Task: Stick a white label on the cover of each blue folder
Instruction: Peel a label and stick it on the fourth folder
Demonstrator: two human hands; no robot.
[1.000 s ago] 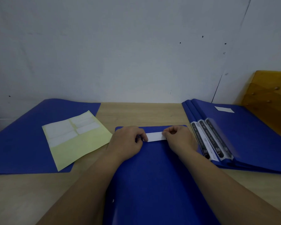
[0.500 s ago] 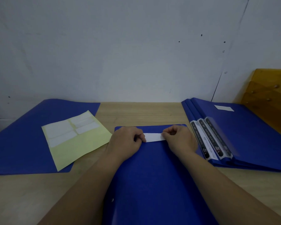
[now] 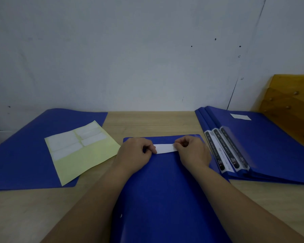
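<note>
Both hands, left hand (image 3: pixel 136 153) and right hand (image 3: pixel 191 151), pinch the white label (image 3: pixel 165 148) ends; the person should lay it flat and straight on the blue folder (image 3: pixel 165 190).

Both forearms bare up to the frame edge, no sleeves visible. Left hand (image 3: pixel 135 155) and right hand (image 3: pixel 193 151): no gloves, rings, watch. Short nails.

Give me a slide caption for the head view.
Both hands, left hand and right hand, press a white label onto the middle blue folder.
</note>
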